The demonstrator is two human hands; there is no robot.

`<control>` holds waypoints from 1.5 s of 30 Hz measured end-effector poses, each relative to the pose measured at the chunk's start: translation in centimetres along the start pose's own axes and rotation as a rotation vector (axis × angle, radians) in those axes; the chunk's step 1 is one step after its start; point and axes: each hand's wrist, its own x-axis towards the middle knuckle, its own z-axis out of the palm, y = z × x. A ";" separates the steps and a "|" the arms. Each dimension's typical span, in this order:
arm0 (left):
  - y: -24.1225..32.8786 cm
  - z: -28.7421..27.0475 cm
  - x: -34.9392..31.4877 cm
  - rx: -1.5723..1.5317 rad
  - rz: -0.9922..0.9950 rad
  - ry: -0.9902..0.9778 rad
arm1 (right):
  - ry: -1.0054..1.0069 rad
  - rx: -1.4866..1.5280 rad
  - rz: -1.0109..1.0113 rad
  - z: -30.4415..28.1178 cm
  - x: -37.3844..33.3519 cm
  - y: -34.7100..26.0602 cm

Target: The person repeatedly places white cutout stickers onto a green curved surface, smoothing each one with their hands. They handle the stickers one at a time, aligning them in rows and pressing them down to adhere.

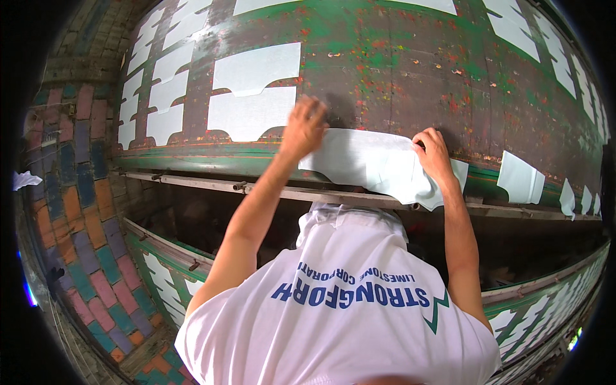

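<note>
A white cut cloth panel [350, 154] lies along the near edge of a long paint-stained table [391, 90], its lower right part bunched and drooping over the edge. My right hand [434, 153] pinches its upper right side between thumb and fingers. My left hand [307, 127] is at the panel's upper left corner. Motion blurs those fingers, so whether they grip the cloth cannot be told. Just left of this hand, another white cloth panel [251, 114] lies flat, with a similar panel [258, 67] directly beyond it.
More white panels [170, 90] lie in rows at the left and far right. One panel [521, 178] hangs partly over the near edge at right. A metal rail [192, 183] runs along that edge. Colored paving [83, 212] covers the floor at left. Another green-edged table [170, 250] stands behind me.
</note>
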 end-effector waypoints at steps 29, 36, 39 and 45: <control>-0.8 -6.9 -5.3 -0.971 -0.764 0.040 | -0.251 0.642 -0.047 13.2 10.9 -22.2; -11.8 -12.3 -6.2 -1.192 -0.618 0.293 | -0.800 0.375 -0.134 15.7 16.4 -23.8; -18.8 -14.5 -5.2 -1.116 -0.610 0.489 | -0.950 0.446 -0.055 15.4 17.3 -24.1; -29.8 -16.2 -1.8 -0.733 -0.569 0.473 | -0.567 0.719 0.133 12.2 21.0 -21.1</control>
